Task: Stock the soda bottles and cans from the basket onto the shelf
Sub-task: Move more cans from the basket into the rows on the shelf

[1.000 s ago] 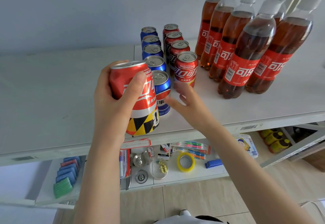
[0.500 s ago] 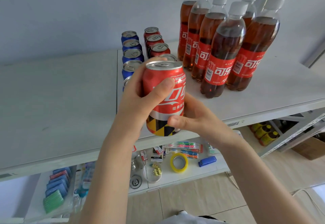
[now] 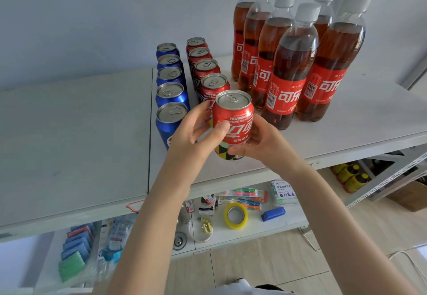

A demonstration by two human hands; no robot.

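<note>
A red cola can (image 3: 233, 119) stands upright at the front of a row of several red cans (image 3: 209, 76) on the white shelf (image 3: 76, 132). My left hand (image 3: 196, 137) grips its left side, thumb across the label. My right hand (image 3: 261, 143) wraps around its lower right side. A row of several blue cans (image 3: 169, 91) runs just to the left. Several cola bottles (image 3: 291, 63) with red labels stand in two rows to the right. The basket is out of view.
The shelf's left half (image 3: 69, 121) is bare. A lower shelf (image 3: 242, 232) holds a yellow tape roll (image 3: 235, 216), a blue stapler (image 3: 272, 213), toothbrush packs and small packets. Yellow-capped bottles (image 3: 351, 176) sit low at right. A metal upright (image 3: 416, 68) rises at right.
Both hands carried the red can forward and to the right, from in front of the blue row down to the front of the red row. My right hand closed around it.
</note>
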